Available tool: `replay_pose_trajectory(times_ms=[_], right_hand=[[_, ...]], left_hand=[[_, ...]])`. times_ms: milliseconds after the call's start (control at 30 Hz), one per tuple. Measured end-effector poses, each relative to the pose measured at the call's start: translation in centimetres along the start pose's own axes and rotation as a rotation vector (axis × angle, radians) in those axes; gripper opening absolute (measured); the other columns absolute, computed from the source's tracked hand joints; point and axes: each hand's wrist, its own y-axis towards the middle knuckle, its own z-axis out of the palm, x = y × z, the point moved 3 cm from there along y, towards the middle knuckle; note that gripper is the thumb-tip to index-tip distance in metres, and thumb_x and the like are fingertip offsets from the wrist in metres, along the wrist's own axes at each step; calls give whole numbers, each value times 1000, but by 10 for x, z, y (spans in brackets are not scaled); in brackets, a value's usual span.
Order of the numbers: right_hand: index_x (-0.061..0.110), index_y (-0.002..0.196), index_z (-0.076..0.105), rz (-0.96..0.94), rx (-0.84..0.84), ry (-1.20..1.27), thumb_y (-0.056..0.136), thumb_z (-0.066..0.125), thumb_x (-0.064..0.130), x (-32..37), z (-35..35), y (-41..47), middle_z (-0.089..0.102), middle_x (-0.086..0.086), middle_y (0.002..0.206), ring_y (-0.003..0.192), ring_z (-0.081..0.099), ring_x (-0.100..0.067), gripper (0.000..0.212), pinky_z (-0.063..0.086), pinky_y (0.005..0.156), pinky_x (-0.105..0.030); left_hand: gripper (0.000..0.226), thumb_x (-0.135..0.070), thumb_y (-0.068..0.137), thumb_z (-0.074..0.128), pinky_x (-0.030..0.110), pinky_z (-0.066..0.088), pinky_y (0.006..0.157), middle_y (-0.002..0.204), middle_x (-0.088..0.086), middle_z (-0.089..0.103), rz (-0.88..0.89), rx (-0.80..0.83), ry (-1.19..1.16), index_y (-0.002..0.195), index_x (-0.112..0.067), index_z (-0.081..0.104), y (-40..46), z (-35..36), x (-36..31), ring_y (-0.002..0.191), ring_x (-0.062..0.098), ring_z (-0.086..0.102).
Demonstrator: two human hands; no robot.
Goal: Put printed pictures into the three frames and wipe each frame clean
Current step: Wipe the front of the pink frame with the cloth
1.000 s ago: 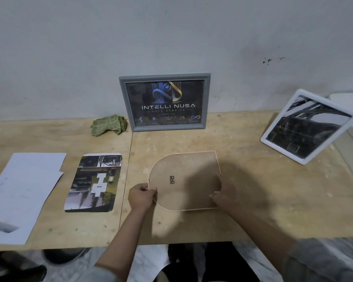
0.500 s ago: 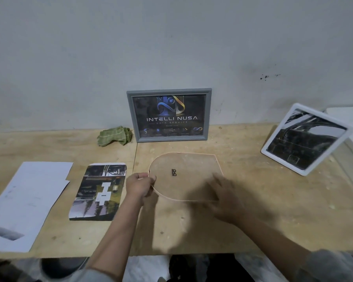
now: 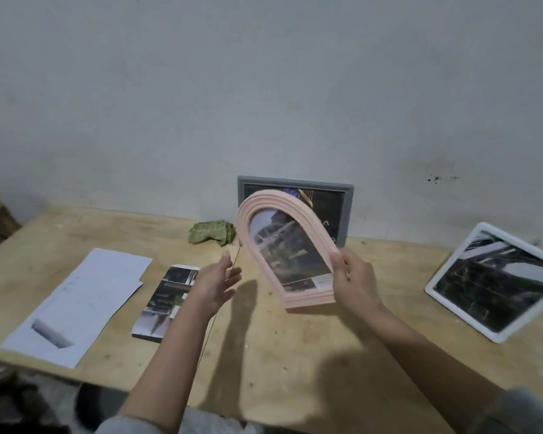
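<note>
An arched pink frame [image 3: 287, 245] with a printed picture already behind its glazing is held upright above the wooden table [image 3: 295, 355], face toward the camera and tilted slightly to the left, presumably so that the front can be inspected before wiping. The frame is gripped at its lower right edge by the right hand [image 3: 353, 281], thumb on the front moulding and fingers curled behind. The left hand [image 3: 217, 281] is released, fingers straight, just left of the frame and apart from it. A green cloth [image 3: 213, 232] lies crumpled near the wall (the likely wiping tool). A grey frame [image 3: 347, 211] leans against the wall behind the pink one; a white frame [image 3: 433, 288] stands propped at the right. A loose print [image 3: 165, 303] and white paper sheets [image 3: 82, 299] lie flat at the left.
</note>
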Motion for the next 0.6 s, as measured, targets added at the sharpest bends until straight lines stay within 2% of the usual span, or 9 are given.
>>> replay_pose_trajectory(times_ms=[67, 167, 267, 333, 467, 533, 600], right_hand=[[15, 84, 55, 128, -3, 173, 100, 37, 29, 2, 3, 8, 55, -1, 71, 70, 53, -22, 27, 41, 60, -32], [11, 89, 58, 258, -12, 285, 102, 34, 27, 3, 5, 14, 59, -7, 83, 77, 53, -20, 31, 40, 63, -28], [5, 102, 63, 365, -16, 300, 102, 32, 34, -9, 19, 16, 62, -11, 99, 88, 55, -25, 42, 41, 73, -29], [4, 114, 61, 426, -8, 299, 101, 30, 38, -14, 30, 15, 61, -11, 110, 98, 55, -27, 48, 41, 83, -30], [4, 120, 59, 456, 47, 270, 102, 28, 37, -11, 59, 19, 59, -16, 123, 111, 54, -33, 49, 40, 92, -34], [3, 117, 61, 440, 80, 248, 102, 28, 36, -3, 80, 23, 61, -17, 120, 110, 55, -33, 49, 40, 89, -33], [3, 110, 63, 428, 122, 216, 101, 29, 37, 5, 108, 28, 63, -18, 114, 104, 57, -32, 49, 40, 83, -31]], left_hand=[[34, -42, 100, 41, 42, 34, 94, 114, 2, 62, -1, 61, 105, 115, -14, 53, -9, 1, 12, 106, 20, 56], [26, -35, 102, 40, 39, 35, 91, 101, -2, 63, 99, 87, 151, 99, -18, 59, -18, 5, 19, 96, 17, 58], [26, -27, 102, 42, 33, 45, 72, 81, 5, 59, 206, 11, 106, 89, -10, 57, -22, 2, 21, 71, 18, 54], [30, -26, 102, 41, 28, 39, 57, 68, 4, 55, 258, -35, 115, 83, -8, 56, -24, -2, 22, 59, 16, 48], [34, -23, 102, 40, 25, 30, 43, 44, 0, 44, 363, -221, 224, 72, -7, 46, -24, -19, 25, 35, 13, 39], [34, -23, 101, 39, 24, 30, 42, 48, 5, 42, 329, -262, 189, 72, -8, 45, -20, -37, 30, 36, 15, 39], [34, -25, 101, 41, 27, 35, 50, 58, 9, 46, 264, -268, 105, 71, -9, 49, -13, -60, 30, 52, 20, 47]])
